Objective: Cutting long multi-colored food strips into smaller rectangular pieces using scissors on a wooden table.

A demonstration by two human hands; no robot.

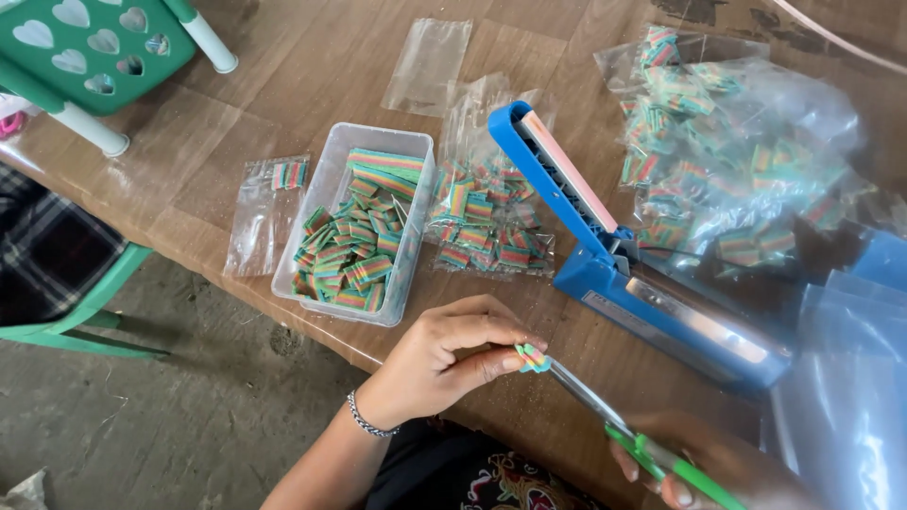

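The left hand [444,354] pinches a small rainbow-striped candy strip [533,357] between thumb and fingers [491,332], closed tight on it just above the near edge of the brown wooden worktop [312,66]. The right hand [704,467], partly cut off at the lower edge, is wrapped around the green handles of a pair of scissors [614,420], whose metal blades reach up to touch the strip; whether the blades are parted cannot be told. A beaded bracelet [367,420] circles the left wrist.

Beyond the hands stands a clear rectangular plastic tub [416,236] filled with cut striped pieces. Just right of it lies a small clear bag of the same pieces [487,222], and beside that a blue heat sealer [605,250] with its arm raised. A larger clear bag of pieces [727,161] lies farther right. A nearly empty clear pouch [265,212] lies left of the tub.
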